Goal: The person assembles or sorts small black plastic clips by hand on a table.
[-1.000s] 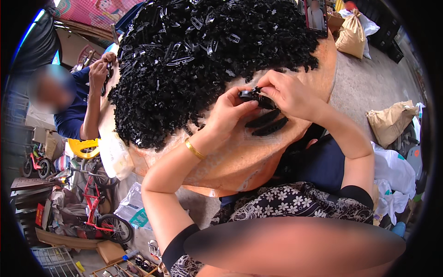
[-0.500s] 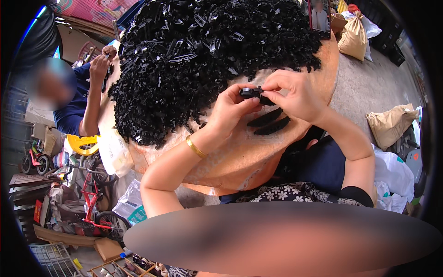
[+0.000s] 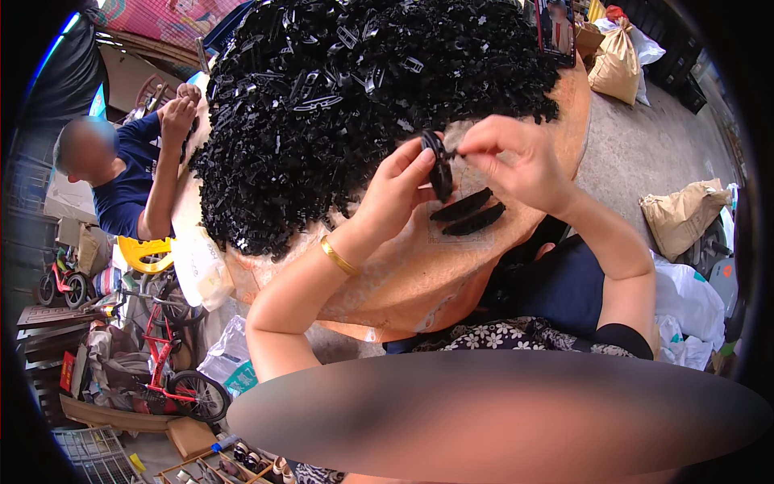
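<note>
My left hand (image 3: 403, 173), with a gold bangle on its wrist, grips a long curved black plastic piece (image 3: 438, 165) between thumb and fingers, turned nearly upright. Just to its right, the thumb and forefinger of my right hand (image 3: 508, 153) pinch a small dark bit (image 3: 456, 152), too small to name. Whether that bit touches the curved piece I cannot tell. Below my hands, two dark curved pieces (image 3: 468, 211) lie side by side on the orange-brown tabletop (image 3: 387, 286). A big heap of black plastic parts (image 3: 314, 121) rises just beyond my left hand.
A phone (image 3: 556, 32) stands at the heap's far right. Across the left edge, a person (image 3: 133, 173) in dark blue works with both hands. A white plastic bag (image 3: 200, 266) hangs by the left rim. Sacks (image 3: 617, 64) and a small red bicycle (image 3: 161, 347) stand around the table.
My left hand has turned the curved black piece from lying flat to nearly upright. My right hand has drawn back slightly from it, still pinching. The person at left has shifted their head.
</note>
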